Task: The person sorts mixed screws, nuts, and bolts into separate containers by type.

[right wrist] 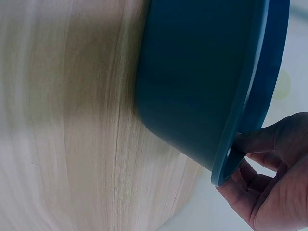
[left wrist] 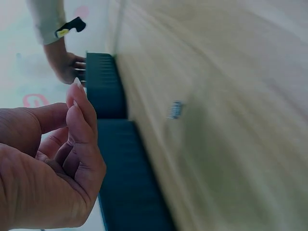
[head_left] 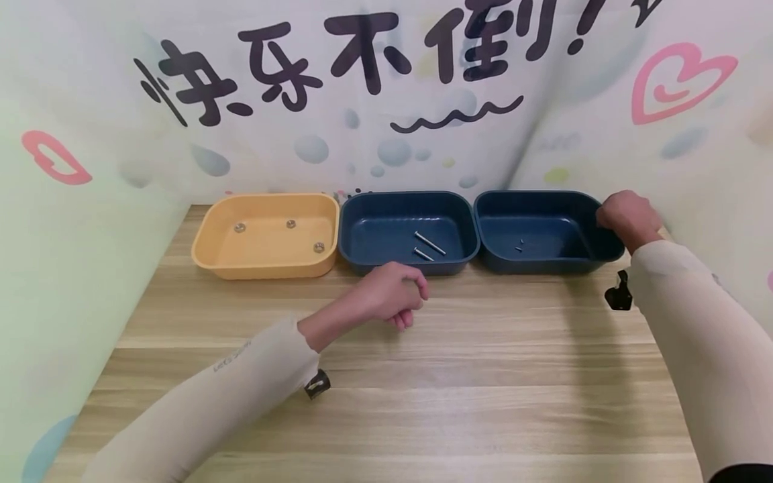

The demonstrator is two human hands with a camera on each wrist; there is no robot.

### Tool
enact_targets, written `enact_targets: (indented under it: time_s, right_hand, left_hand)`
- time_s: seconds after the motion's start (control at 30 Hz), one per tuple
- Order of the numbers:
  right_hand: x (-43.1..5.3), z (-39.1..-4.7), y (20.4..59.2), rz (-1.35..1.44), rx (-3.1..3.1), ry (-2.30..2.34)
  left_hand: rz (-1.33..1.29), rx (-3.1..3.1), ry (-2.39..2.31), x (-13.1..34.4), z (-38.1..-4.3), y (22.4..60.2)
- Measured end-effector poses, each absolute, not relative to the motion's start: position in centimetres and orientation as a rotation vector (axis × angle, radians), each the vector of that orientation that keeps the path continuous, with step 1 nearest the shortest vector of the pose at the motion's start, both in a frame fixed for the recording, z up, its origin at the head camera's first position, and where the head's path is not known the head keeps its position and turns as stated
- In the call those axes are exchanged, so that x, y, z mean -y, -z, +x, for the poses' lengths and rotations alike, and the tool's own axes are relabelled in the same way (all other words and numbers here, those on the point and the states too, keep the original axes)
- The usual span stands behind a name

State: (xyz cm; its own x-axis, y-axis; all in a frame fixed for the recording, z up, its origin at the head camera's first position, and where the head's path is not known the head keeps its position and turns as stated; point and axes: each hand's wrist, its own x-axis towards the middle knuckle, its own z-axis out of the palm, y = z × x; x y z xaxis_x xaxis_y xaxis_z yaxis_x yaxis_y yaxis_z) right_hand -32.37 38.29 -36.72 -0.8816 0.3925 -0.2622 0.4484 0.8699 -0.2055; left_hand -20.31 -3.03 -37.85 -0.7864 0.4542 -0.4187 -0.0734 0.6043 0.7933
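Note:
My right hand grips the right end of the right-hand dark blue tray. In the right wrist view the thumb lies inside the rim and the other fingers are outside it. Two tiny screws lie in that tray. My left hand hovers before the middle dark blue tray, fingers loosely bent, with nothing visible between them. Two long screws lie in the middle tray.
A yellow tray holding several nuts stands at the left of the row. A small ridged, spring-like thing shows against the wooden table; its kind is unclear. A printed cloth hangs behind the trays.

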Motion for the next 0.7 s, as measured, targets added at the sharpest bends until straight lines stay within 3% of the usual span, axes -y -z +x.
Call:
enact_targets:
  time_s: [0.7]
  right_hand:
    - [-38.3,-32.6,36.7,0.646,-2.823,0.356]
  left_hand:
    - [0.177,-2.207,-1.166,3.9,-19.9,43.5]
